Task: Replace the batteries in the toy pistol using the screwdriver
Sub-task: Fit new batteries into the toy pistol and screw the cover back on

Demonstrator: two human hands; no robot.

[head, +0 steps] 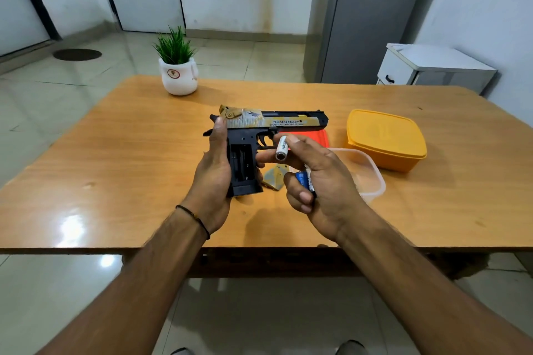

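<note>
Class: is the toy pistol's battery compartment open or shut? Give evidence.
Open: the battery compartment in the toy pistol is an exposed black recess, no cover over it.

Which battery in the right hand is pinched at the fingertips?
The white battery, pinched between thumb and finger of the right hand; the blue battery sits lower, tucked against the palm by curled fingers.

I see a glossy orange-brown wooden table (pixel 129 153), a matt black-and-gold plastic toy pistol (pixel 277 121), a smooth yellow plastic tub (pixel 386 138), and a translucent plastic box (pixel 372 181).
</note>
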